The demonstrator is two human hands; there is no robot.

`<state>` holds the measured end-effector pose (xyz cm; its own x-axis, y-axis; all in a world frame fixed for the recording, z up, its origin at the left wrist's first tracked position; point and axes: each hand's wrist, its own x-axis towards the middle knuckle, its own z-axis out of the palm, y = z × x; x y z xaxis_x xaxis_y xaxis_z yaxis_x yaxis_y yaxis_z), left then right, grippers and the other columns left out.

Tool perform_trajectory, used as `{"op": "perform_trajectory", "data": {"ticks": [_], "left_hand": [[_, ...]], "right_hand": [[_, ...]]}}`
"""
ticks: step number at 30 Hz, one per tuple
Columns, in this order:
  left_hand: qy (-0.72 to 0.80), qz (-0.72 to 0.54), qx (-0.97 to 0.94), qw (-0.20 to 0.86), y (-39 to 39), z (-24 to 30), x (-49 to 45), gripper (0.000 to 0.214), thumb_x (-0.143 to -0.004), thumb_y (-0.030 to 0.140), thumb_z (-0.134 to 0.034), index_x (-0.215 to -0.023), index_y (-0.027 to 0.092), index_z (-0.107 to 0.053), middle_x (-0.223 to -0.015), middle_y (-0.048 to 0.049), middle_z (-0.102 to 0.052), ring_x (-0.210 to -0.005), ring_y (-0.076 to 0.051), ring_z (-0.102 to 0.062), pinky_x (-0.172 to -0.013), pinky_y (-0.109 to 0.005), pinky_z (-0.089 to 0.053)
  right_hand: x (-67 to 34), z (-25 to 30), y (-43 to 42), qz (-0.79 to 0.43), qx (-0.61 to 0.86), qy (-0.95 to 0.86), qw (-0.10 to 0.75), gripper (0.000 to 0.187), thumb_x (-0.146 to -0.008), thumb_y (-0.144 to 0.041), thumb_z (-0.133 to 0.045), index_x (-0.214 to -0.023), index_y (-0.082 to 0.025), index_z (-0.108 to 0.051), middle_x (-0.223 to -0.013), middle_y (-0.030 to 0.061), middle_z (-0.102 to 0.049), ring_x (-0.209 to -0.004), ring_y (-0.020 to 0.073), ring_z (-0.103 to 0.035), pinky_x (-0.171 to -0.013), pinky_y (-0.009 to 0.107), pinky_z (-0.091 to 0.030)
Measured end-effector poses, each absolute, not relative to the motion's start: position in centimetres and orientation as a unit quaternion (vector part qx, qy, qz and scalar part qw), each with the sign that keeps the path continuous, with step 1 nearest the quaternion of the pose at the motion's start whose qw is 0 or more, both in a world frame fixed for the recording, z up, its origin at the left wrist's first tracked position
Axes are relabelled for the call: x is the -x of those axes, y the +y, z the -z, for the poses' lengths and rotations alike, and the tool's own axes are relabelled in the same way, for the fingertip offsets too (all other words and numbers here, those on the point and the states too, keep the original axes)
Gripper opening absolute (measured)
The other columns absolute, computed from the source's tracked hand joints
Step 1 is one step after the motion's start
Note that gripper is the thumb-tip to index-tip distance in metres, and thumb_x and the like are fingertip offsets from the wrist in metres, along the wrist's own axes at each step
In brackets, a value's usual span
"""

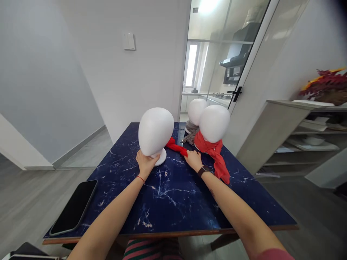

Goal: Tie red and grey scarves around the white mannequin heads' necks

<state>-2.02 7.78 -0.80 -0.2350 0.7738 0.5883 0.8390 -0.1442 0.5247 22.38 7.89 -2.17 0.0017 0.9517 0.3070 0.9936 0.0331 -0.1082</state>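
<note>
My left hand point(146, 164) is closed around the neck of a white mannequin head point(156, 130), which leans a little over its round base. A bright red scarf point(175, 146) lies bunched on the table behind and to the right of that head. My right hand point(193, 159) has its fingers closed on the scarf's near end. Just right of it stands a second white mannequin head point(214, 123) with a coral-red scarf point(220, 164) wrapped about its neck, one end trailing onto the table. Behind, a third head point(197, 111) wears a grey scarf point(190, 130).
The dark blue marbled table point(168, 202) has a brown edge. A black phone point(75, 206) lies at its left front corner. Beyond the far side are a wall and a glass door with a black handle point(236, 94). An open shelf unit point(287, 130) stands to the right.
</note>
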Motion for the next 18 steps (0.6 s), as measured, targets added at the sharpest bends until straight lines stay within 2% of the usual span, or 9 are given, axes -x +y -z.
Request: {"op": "perform_trajectory", "data": {"ticks": [6, 12, 15, 18], "left_hand": [[-0.663, 0.434, 0.61, 0.025, 6.6, 0.6, 1.4, 0.071, -0.059, 0.055, -0.067, -0.115, 0.016, -0.051, -0.11, -0.0141, -0.056, -0.111, -0.034, -0.047, -0.091, -0.043, -0.039], [-0.688, 0.405, 0.602, -0.007, 6.2, 0.7, 2.0, 0.075, -0.06, 0.061, -0.063, -0.119, 0.015, -0.049, -0.111, -0.0153, -0.055, -0.11, -0.035, -0.047, -0.088, -0.045, -0.04], [-0.687, 0.394, 0.61, -0.008, 6.2, 0.9, 2.1, 0.085, -0.057, 0.063, -0.065, -0.124, 0.015, -0.044, -0.115, -0.0166, -0.05, -0.113, -0.037, -0.044, -0.091, -0.047, -0.039], [-0.687, 0.398, 0.606, -0.035, 6.7, 1.0, 2.5, 0.096, -0.05, 0.065, -0.07, -0.127, 0.015, -0.04, -0.118, -0.0175, -0.046, -0.116, -0.038, -0.042, -0.093, -0.049, -0.038]], "right_hand": [[-24.1, 2.2, 4.8, 0.068, 0.724, -0.675, 0.128, 0.027, -0.087, -0.034, -0.046, -0.097, -0.012, -0.059, -0.094, 0.0129, -0.064, -0.095, 0.0237, -0.054, -0.078, 0.032, -0.038], [-23.4, 2.2, 4.9, 0.059, 0.711, -0.684, 0.155, 0.022, -0.085, -0.034, -0.051, -0.095, -0.016, -0.059, -0.094, 0.0095, -0.06, -0.094, 0.0217, -0.053, -0.076, 0.029, -0.04], [-23.9, 2.2, 4.8, 0.047, 0.696, -0.692, 0.186, 0.019, -0.08, -0.025, -0.056, -0.097, -0.017, -0.057, -0.103, 0.0084, -0.054, -0.097, 0.0201, -0.053, -0.077, 0.027, -0.041], [-24.2, 2.2, 4.6, 0.02, 0.674, -0.704, 0.222, 0.034, -0.077, -0.011, -0.052, -0.11, -0.017, -0.052, -0.113, 0.008, -0.051, -0.096, 0.0169, -0.055, -0.08, 0.025, -0.04]]}}
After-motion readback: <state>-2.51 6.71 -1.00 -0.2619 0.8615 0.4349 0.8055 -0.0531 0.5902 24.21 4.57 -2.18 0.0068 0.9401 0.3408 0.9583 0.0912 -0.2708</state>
